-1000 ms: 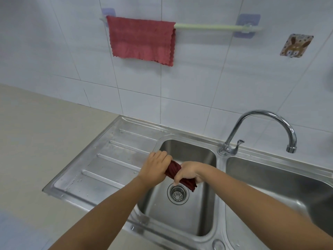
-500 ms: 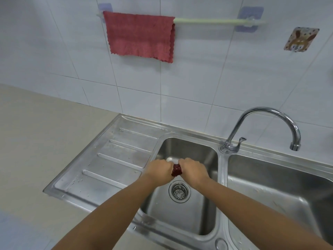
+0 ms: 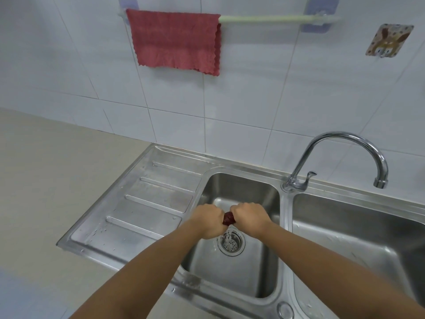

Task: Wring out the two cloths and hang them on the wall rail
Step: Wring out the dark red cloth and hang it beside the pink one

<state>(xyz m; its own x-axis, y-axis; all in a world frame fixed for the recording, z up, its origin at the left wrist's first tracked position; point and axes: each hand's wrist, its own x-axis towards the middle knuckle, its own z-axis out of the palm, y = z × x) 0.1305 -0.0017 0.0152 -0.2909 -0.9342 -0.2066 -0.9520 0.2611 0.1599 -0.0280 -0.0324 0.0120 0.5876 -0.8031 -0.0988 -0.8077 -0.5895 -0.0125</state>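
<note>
Both fists are clenched tight on a dark red cloth (image 3: 229,218), at lower centre of the frame. The left hand (image 3: 209,221) and right hand (image 3: 249,217) sit knuckle to knuckle, with only a small knot of cloth showing between them. They hold it above the left basin (image 3: 241,187), just over the drain (image 3: 230,244); a thin trickle of water falls onto the strainer. The right basin (image 3: 358,226) holds only droplets. At upper left a pink cloth (image 3: 176,40) hangs over the rail (image 3: 264,18).
</note>
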